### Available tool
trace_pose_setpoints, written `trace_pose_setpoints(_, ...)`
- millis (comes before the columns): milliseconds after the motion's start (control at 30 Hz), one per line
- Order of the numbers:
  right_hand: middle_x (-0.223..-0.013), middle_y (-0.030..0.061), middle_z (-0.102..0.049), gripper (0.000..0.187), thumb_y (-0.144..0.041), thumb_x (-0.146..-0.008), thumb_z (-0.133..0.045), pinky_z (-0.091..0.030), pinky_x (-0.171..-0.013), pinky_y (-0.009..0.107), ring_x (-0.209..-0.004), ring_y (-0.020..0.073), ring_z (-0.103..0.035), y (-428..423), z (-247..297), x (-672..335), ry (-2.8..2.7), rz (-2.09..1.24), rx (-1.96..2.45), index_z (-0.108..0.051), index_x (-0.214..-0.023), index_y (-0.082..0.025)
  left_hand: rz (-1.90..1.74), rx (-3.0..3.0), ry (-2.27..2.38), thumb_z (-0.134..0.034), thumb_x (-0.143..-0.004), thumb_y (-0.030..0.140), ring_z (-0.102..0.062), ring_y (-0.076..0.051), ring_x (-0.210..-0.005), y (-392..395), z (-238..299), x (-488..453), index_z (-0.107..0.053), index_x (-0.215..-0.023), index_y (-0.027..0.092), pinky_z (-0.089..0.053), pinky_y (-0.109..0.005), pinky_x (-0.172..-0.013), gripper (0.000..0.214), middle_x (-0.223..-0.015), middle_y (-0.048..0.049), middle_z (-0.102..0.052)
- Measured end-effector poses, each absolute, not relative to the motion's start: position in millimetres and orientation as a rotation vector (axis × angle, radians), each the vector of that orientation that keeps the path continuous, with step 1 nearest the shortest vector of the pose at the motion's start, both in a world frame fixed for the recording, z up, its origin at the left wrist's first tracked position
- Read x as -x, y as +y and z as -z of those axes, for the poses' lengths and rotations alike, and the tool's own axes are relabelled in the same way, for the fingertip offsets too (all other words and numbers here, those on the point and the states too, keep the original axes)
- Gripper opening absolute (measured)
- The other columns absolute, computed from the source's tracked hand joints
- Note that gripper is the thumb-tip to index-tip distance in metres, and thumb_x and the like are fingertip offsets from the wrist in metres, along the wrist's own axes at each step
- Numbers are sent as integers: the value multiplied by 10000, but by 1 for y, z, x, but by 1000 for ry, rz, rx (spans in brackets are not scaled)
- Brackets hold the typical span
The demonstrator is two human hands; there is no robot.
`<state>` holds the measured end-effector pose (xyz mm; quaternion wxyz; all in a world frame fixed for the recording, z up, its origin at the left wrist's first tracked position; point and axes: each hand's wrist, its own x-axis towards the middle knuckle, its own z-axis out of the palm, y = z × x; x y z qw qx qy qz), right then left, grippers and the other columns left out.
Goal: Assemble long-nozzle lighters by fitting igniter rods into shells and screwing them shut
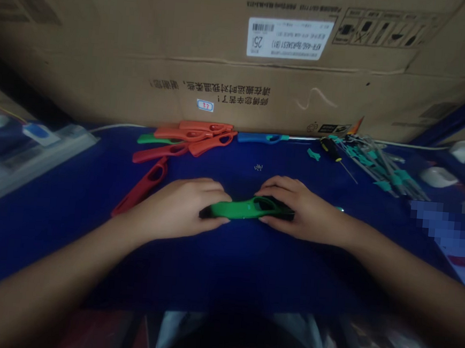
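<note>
The left hand (192, 203) and the right hand (297, 203) both have hold of one green casing (235, 210), which lies level between them, just above or on the table (244, 277), I can't tell which from here; the left hand pinches one dark end between thumb and fingers, the right hand curls round the other, beside the looped opening; gripping both ends probably keeps it from twisting and leaves its middle in sight. Beyond the left hand several orange-red casings (183, 134) lie heaped, and one darker red casing (143, 188) slants close by that forearm; pushed outward like that, I'd say, they stay within reach without crowding the hands. Straight ahead of the hands are a few tiny metal pieces (259, 167); beyond the right hand, a black-and-yellow screwdriver (331, 149) rests beside a pile of metal rods with teal parts (392, 168), handy for that side, it seems.

A big cardboard box (118, 36) stands past it all, its print upside down; its white label (289, 39) reads "KFR-46G/BpR3AES1 (B1)" and "25"; below, Chinese lines thank the mover and ask for gentle handling; a small blue-edged sticker (204, 105) carries a number I can't make out surely.
</note>
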<state>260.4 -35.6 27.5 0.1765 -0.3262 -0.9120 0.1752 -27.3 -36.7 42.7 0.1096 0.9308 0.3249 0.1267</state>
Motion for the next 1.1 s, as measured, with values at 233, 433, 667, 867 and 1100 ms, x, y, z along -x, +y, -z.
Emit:
trace_pose_setpoints(233, -1206, 97, -625, 320, -303, -944, -618, -429, -955, 406, -1142, 245, -582, -36, -25, -260, -2596, -500, 950, -593, -1254, -227, -355, -2751, 983, -662, -918, 340, -688, -161, -906, -38, -43, 26, -685, -1135, 263, -522, -263, -763, 231, -1084, 4, -704)
trace_pose_setpoints(433, -1189, 77, -629, 306, -295, -931, -640, -420, -944, 397, -1112, 227, -582, -37, -26, -260, -2598, -480, 957, -597, -1225, -224, -347, -2762, 1006, -665, -917, 355, -693, -158, -906, -39, -42, 26, -679, -1145, 278, -517, -256, -760, 240, -1102, 18, -699)
trace_pose_setpoints(667, -1163, 89, -629, 302, -315, -925, -659, -447, -932, 401, -1087, 238, -594, -36, -24, -261, -2588, -498, 978, -622, -1211, -227, -322, -2694, 1019, -658, -924, 342, -685, -137, -838, -40, -39, 25, -687, -1146, 279, -525, -251, -755, 232, -1102, 22, -681)
trace_pose_setpoints(867, -1151, 100, -638, 352, -300, -912, -670, -488, -908, 413, -1046, 238, -626, -36, -21, -262, -2630, -330, 929, -642, -1248, -198, -359, -2818, 1026, -674, -881, 269, -695, -188, -866, -43, -34, 21, -707, -1116, 220, -549, -300, -774, 242, -1060, -26, -692)
trace_pose_setpoints(1100, -1071, 98, -703, 233, -258, -970, -588, -551, -873, 346, -957, 209, -678, -34, -23, -262, -2556, -321, 829, -677, -1156, -148, -452, -2797, 1001, -589, -963, 291, -696, -196, -872, -38, -29, 23, -685, -1186, 186, -575, -322, -796, 265, -1058, -59, -691)
